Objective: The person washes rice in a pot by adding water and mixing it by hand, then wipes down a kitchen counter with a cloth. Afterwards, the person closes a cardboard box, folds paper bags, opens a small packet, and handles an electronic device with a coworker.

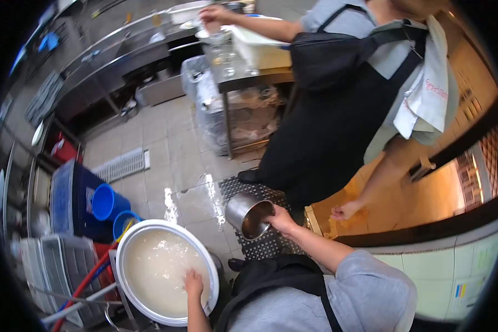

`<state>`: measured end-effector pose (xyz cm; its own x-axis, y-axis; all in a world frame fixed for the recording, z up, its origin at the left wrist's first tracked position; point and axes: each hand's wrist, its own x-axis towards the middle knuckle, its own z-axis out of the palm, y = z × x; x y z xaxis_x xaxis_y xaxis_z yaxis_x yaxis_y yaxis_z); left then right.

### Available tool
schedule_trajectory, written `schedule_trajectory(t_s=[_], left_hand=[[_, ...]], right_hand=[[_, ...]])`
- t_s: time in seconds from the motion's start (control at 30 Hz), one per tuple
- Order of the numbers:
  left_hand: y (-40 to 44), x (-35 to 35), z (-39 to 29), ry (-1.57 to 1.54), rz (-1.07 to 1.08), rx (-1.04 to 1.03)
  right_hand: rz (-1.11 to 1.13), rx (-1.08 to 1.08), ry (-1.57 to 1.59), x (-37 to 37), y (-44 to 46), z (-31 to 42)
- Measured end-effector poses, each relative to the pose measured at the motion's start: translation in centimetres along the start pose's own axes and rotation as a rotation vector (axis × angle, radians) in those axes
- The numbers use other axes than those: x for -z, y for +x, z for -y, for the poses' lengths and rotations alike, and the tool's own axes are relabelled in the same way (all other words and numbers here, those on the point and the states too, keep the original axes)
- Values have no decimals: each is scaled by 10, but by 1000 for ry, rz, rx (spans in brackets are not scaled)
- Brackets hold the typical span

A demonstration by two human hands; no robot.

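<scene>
A large round pot (213,276) with a pale rim holds cloudy whitish liquid at the lower left. My left hand (193,283) is over the right part of this liquid, its fingertips at or in the surface; what they hold, if anything, is hidden. To the right of the pot, my right hand (282,219) grips a metal container (241,212) at its rim, with the container tilted and its opening facing me. The inside looks dark, and I cannot make out any contents.
A co-worker in a black apron (337,122) stands close ahead, one hand over a steel table (229,83). Blue buckets (109,203), grey crates (61,271) and a red pole (83,284) are left of the pot. A dotted mat (263,249) lies on the floor.
</scene>
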<state>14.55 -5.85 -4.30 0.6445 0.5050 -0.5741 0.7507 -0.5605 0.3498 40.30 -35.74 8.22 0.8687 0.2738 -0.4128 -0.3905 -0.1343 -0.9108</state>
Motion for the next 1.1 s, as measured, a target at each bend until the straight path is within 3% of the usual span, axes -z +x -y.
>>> schedule_trajectory(t_s=[0.03, 0.13, 0.23, 0.27, 0.3, 0.37, 0.47, 0.5, 0.57, 0.7, 0.83, 0.9, 0.97, 1.07, 1.1], left_hand=[[-8, 9, -10, -166, 29, 54], [-23, 15, -41, -303, -236, 56], [-74, 19, -137, -67, -652, -257], [-76, 7, -160, -45, -757, -491], [-89, -5, -197, -214, -704, -638], [-118, -22, -268, -238, -499, -871], [-154, -69, -359, -148, -286, -1263], [-165, -84, -385, -128, -212, -1398], [-193, -107, -434, -154, 65, -1529], [-234, -147, -513, -159, 348, -1854], [-266, -200, -576, -111, 553, -1746], [-271, -235, -603, -127, 559, -1661], [-269, -277, -619, -317, 734, -1461], [-264, -328, -653, -428, 781, -1293], [-264, -336, -667, -443, 748, -1240]], right_hand=[[7, 5, -1, 13, -9, 3], [3, 68, -176, 73, -23, -14], [-6, 90, -491, 146, -55, -26], [-31, 75, -584, 170, -71, -28], [-53, -6, -676, 191, -86, -28], [-102, -99, -829, 226, -117, -25], [-207, -269, -787, 277, -165, -29], [-312, -202, -894, 293, -167, -66], [-398, -358, -932, 318, -189, -78], [-634, -511, -879, 360, -225, -101], [-847, -602, -706, 394, -245, -106], [-845, -638, -574, 416, -241, -110], [-807, -599, -495, 441, -228, -131], [-817, -576, -117, 473, -215, -129], [-849, -527, 101, 498, -187, -193]])
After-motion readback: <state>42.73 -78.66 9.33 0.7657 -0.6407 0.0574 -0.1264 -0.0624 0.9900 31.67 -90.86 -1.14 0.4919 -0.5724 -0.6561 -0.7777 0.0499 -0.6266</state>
